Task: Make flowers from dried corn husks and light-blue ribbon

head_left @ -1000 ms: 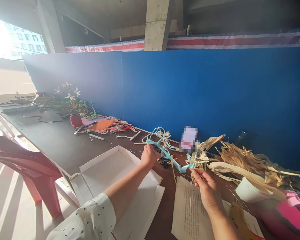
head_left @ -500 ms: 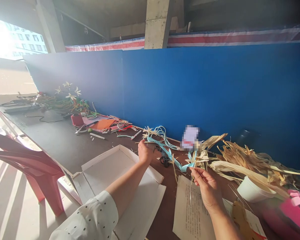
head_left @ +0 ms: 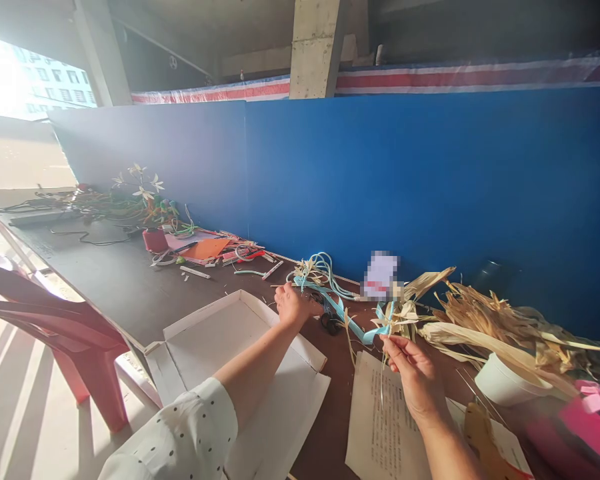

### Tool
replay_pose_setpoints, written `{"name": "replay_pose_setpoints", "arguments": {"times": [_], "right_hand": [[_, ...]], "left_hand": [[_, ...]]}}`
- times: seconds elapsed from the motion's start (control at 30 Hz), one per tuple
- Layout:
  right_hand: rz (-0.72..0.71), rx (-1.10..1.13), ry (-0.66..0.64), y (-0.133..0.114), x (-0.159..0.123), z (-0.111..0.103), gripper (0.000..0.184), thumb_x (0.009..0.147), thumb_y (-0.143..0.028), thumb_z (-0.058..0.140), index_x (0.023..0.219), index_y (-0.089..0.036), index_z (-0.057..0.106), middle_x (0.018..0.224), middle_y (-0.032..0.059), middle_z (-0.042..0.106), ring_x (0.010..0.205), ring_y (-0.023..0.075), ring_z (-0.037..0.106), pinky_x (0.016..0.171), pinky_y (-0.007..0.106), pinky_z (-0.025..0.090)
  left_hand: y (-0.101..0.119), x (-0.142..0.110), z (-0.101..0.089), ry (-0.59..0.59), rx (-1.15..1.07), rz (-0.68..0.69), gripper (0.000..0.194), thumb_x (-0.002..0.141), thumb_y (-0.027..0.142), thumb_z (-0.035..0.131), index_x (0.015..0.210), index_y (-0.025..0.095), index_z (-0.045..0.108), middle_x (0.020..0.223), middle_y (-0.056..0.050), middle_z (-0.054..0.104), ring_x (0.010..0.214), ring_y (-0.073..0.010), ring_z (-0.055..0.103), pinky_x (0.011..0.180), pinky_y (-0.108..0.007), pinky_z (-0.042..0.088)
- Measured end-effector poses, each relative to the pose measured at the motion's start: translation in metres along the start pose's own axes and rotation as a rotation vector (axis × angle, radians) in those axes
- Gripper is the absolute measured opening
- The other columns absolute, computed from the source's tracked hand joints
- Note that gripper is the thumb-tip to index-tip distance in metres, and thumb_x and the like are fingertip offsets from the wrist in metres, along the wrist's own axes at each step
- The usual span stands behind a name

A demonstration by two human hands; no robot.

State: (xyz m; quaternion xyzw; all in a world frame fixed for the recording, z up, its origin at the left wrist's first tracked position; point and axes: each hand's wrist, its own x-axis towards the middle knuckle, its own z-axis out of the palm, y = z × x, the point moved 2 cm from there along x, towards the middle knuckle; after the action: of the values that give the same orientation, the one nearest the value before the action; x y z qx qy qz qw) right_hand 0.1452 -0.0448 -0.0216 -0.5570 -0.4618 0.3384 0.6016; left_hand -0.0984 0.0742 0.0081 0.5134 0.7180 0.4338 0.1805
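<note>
My right hand (head_left: 414,368) pinches the thin stem of a pale corn-husk flower (head_left: 391,325), and the stem hangs down below the fingers. A light blue ribbon (head_left: 337,305) runs from behind this flower across to the left. My left hand (head_left: 291,305) is closed, its fingers curled beside a second husk flower (head_left: 307,269) and the ribbon's far end. A thin stick shows at its fingertips, but what it grips is hidden. Black-handled scissors (head_left: 331,323) lie just right of that hand, partly covered.
An open white cardboard box (head_left: 220,333) lies under my left forearm. Dried corn husks (head_left: 500,307), a white cup (head_left: 511,381) and a printed sheet (head_left: 380,420) are at right. Paper scraps (head_left: 207,249) lie at left. A blue panel (head_left: 405,173) backs the table; a red chair (head_left: 80,347) stands left.
My left hand has lowered slightly and turned toward the scissors, covering more of them. The husk flower beside it has shifted a little right and down. My right hand stays in place.
</note>
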Motion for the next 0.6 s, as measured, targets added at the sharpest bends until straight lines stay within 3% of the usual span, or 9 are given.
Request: {"name": "replay_pose_setpoints", "arguments": {"times": [0.1,0.17,0.23,0.3,0.37,0.47,0.6], "right_hand": [[0.019,-0.018,-0.007,-0.003,-0.001,0.001,0.034,0.073,-0.049,0.068,0.092,-0.02,0.068,0.07,-0.0006,0.058,0.06,0.0131,0.042,0.057,0.027,0.033],[0.035,-0.042,-0.011,-0.005,-0.002,0.002,0.034,0.074,-0.049,0.068,0.093,-0.02,0.068,0.066,-0.0018,0.056,0.06,0.0134,0.041,0.057,0.026,0.033],[0.047,-0.043,-0.004,-0.006,-0.003,0.002,0.033,0.074,-0.048,0.068,0.094,-0.021,0.069,0.063,-0.0025,0.055,0.059,0.0133,0.04,0.057,0.026,0.031],[0.048,-0.022,0.001,-0.006,-0.003,0.003,0.033,0.074,-0.047,0.068,0.094,-0.021,0.069,0.065,-0.0018,0.057,0.058,0.013,0.039,0.055,0.026,0.031],[0.036,-0.013,0.004,-0.007,-0.003,0.003,0.035,0.072,-0.048,0.068,0.093,-0.02,0.07,0.066,-0.0003,0.06,0.056,0.0133,0.04,0.054,0.027,0.031],[0.012,-0.058,0.038,-0.009,-0.001,0.001,0.04,0.068,-0.053,0.068,0.089,-0.02,0.072,0.061,0.0008,0.061,0.052,0.0147,0.042,0.052,0.028,0.032],[0.022,-0.081,0.04,-0.009,-0.001,0.001,0.039,0.066,-0.054,0.069,0.086,-0.021,0.072,0.059,-0.0006,0.06,0.052,0.0147,0.044,0.051,0.027,0.033]], "left_hand": [[0.01,-0.012,-0.004,0.06,-0.19,0.162,0.031,0.077,0.024,0.056,0.108,0.017,0.055,0.115,-0.012,0.055,0.11,-0.0232,0.05,0.092,-0.034,0.039],[0.02,-0.025,-0.001,-0.094,-0.414,0.162,0.018,0.078,0.032,0.057,0.089,0.018,0.058,0.088,-0.005,0.062,0.083,-0.0171,0.057,0.077,-0.029,0.043],[0.034,-0.043,0.008,-0.326,-0.645,0.118,0.024,0.073,0.04,0.063,0.073,0.017,0.058,0.068,-0.001,0.058,0.063,-0.0127,0.052,0.062,-0.025,0.041],[0.047,-0.064,0.019,-0.538,-0.835,0.026,0.03,0.063,0.042,0.071,0.065,0.015,0.056,0.057,0.001,0.054,0.054,-0.0096,0.047,0.056,-0.024,0.037],[0.055,-0.083,0.029,-0.674,-0.97,-0.055,0.034,0.057,0.043,0.075,0.063,0.014,0.057,0.056,0.0,0.055,0.053,-0.0091,0.047,0.056,-0.024,0.036],[0.058,-0.101,0.04,-0.798,-1.093,-0.104,0.038,0.054,0.045,0.077,0.062,0.013,0.057,0.055,0.0,0.055,0.053,-0.0081,0.046,0.056,-0.023,0.034],[0.048,-0.108,0.048,-0.91,-1.176,-0.107,0.041,0.056,0.046,0.077,0.066,0.01,0.059,0.059,-0.002,0.057,0.055,-0.008,0.049,0.06,-0.023,0.036]]}}
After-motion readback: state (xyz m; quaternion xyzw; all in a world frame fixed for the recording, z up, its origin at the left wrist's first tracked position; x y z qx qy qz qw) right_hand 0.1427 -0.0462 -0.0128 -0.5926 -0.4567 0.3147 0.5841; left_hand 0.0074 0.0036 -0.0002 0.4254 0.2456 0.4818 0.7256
